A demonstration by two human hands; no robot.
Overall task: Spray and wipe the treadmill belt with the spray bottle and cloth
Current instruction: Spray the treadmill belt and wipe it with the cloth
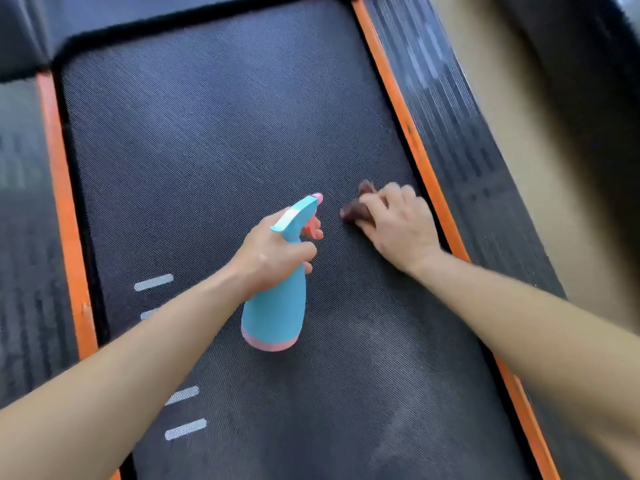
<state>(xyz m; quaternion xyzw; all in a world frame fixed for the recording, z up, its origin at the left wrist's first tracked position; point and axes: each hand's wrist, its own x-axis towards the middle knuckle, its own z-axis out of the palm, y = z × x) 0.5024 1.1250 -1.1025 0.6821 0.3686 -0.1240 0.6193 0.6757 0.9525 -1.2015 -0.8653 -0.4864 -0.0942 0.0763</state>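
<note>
The dark textured treadmill belt [214,140] fills the middle of the view. My left hand [273,252] grips a light blue spray bottle [277,313] with a pink base and pink nozzle, held above the belt with the nozzle pointing away from me. To its right, my right hand [398,223] presses a small dark brown cloth [360,207] flat on the belt, close to the right orange strip. Most of the cloth is hidden under my fingers. A faint damp-looking patch shows on the belt lower right.
Orange strips [412,140] edge the belt on both sides, with ribbed black side rails [460,140] beyond them. White dash marks [154,282] lie on the belt's left part. A beige floor [519,126] lies to the right. The black motor cover [173,15] closes the far end.
</note>
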